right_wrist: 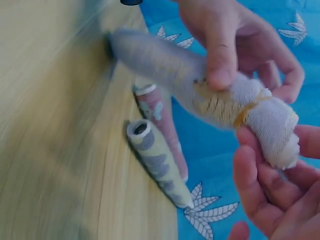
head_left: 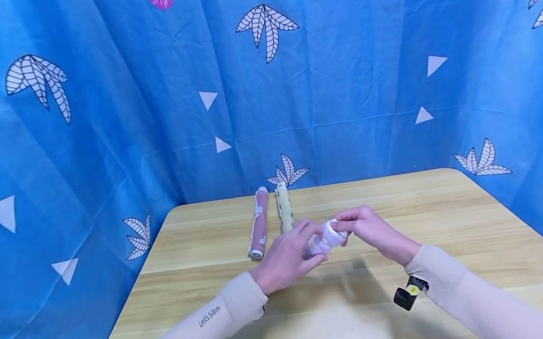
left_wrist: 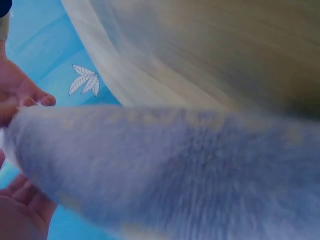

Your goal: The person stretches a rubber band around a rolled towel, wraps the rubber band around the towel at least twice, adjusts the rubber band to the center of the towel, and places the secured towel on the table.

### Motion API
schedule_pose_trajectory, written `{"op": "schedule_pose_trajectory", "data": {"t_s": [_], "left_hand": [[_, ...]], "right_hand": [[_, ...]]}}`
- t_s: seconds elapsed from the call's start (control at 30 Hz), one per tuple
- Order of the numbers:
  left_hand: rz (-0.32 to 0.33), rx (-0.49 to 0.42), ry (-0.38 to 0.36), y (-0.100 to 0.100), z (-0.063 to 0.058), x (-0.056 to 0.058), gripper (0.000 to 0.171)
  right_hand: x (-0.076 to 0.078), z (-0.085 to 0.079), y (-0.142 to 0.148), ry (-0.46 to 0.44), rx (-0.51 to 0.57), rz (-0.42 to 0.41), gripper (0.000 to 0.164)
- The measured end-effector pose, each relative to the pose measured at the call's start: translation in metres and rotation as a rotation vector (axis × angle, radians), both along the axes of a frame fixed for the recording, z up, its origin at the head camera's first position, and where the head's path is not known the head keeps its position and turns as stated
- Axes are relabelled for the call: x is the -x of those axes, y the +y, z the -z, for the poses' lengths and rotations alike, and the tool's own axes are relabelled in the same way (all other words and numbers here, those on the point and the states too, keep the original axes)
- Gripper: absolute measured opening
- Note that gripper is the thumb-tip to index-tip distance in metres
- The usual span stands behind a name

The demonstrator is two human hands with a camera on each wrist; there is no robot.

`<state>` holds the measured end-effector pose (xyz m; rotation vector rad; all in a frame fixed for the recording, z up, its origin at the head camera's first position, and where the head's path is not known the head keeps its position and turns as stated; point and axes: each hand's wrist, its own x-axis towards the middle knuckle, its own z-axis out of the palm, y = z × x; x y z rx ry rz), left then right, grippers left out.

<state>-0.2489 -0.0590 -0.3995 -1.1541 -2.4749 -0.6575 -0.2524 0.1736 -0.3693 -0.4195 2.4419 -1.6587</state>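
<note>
Between my two hands is a pale lavender rolled towel [right_wrist: 165, 65], its surface fuzzy, with tan patches and an orange band [right_wrist: 247, 110] round it near one end. My left hand [head_left: 290, 253] grips the roll close to the band, thumb on top and fingers around the far side. The bunched end past the band is pinched by the fingers of my right hand [head_left: 369, 231]. In the left wrist view the same towel [left_wrist: 150, 160] lies large and blurred across the picture, its far end near fingers at the left edge.
Two more rolled towels, one pink [head_left: 259, 223] and one yellow with grey shapes [head_left: 284, 207], lie side by side on the wooden table [head_left: 404, 200] beyond my left hand. A blue patterned curtain [head_left: 341, 74] hangs behind the table and along its sides.
</note>
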Motion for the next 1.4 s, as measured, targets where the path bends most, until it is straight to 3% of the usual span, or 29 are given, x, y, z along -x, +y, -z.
{"op": "schedule_pose_trajectory", "data": {"t_s": [0.17,0.27,0.37,0.57,0.8,1.07,1.23,1.4], "left_hand": [[0.026,-0.046,-0.018,0.001,0.000,0.001,0.039],[0.051,-0.069,-0.067,0.000,-0.001,0.003,0.040],[0.103,-0.051,-0.068,-0.001,0.000,0.005,0.036],[0.120,0.024,-0.008,0.000,0.003,0.011,0.029],[0.130,0.113,0.064,0.001,0.009,0.017,0.015],[0.114,0.045,-0.007,0.001,0.007,0.019,0.021],[0.120,0.078,0.079,0.003,0.003,0.016,0.038],[0.135,0.095,0.152,0.005,0.003,0.015,0.039]], "right_hand": [[-0.002,0.004,0.006,0.178,-0.099,-0.122,0.039],[-0.003,0.007,0.008,0.292,-0.192,-0.146,0.043],[-0.003,0.007,0.006,0.319,-0.247,-0.132,0.037],[0.001,0.011,-0.004,0.262,-0.195,-0.077,0.008],[0.005,0.018,-0.010,0.138,-0.112,0.031,0.008],[0.008,0.010,-0.007,0.019,-0.075,0.093,0.020],[0.009,0.007,-0.007,0.011,-0.061,0.119,0.021],[0.007,0.007,-0.008,0.020,-0.055,0.130,0.019]]}}
